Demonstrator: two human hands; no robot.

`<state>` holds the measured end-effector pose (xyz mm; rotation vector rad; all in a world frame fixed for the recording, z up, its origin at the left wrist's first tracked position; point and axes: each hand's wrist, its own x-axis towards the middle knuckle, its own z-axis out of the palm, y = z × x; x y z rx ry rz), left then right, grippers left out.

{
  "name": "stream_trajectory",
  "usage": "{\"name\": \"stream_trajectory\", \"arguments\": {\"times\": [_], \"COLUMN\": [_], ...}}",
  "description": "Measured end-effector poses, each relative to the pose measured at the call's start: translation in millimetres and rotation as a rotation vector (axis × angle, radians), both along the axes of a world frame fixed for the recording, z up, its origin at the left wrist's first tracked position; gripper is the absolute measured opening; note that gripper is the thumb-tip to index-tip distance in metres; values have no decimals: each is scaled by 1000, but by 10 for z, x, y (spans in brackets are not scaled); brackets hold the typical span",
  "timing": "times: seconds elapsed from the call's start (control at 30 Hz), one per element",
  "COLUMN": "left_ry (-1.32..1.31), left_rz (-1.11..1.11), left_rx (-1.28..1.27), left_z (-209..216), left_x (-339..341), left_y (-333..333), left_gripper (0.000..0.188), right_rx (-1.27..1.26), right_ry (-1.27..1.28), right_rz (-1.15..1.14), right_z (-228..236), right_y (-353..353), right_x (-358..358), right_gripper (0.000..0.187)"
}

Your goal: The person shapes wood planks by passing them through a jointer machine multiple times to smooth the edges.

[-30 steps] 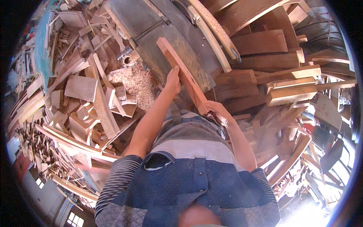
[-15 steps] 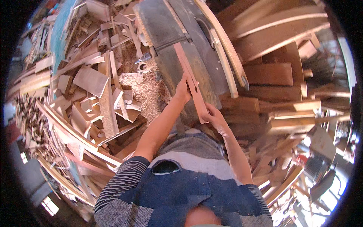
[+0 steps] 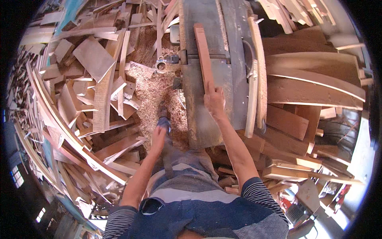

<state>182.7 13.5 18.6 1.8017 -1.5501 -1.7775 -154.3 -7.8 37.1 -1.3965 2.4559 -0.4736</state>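
A reddish-brown wooden strip lies lengthwise on the dark metal bed of a woodworking machine, across the joint between its two table halves. My right hand is closed on the strip's near end, and the far end points away from me. My left hand is off the strip, low to the left of the machine and above my leg. Its fingers are blurred, so whether they are open or closed does not show.
Wood shavings cover the floor left of the machine, beside a heap of offcuts. A round metal fitting juts from the machine's left side. Long pale strips lean along its right side, with curved brown boards stacked beyond.
My left hand has let go of the strip and dropped to the left. The strip has straightened along the bed, with my right hand now at its near end. The view has turned.
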Motion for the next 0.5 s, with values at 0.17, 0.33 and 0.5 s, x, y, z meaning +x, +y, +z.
{"name": "stream_trajectory", "arguments": {"times": [0.17,0.33,0.5], "left_ry": [-155,-182,-207], "left_rz": [136,174,184], "left_rx": [-73,1,-117], "left_z": [-324,-434,-550], "left_x": [722,491,342], "left_y": [626,639,664], "left_gripper": [26,30,25], "right_rx": [-39,-169,-190], "right_ry": [39,175,224], "right_rz": [57,117,90], "right_z": [-167,-286,-354], "right_y": [-239,-625,-1146], "right_x": [138,-10,-175], "right_gripper": [59,57,48]}}
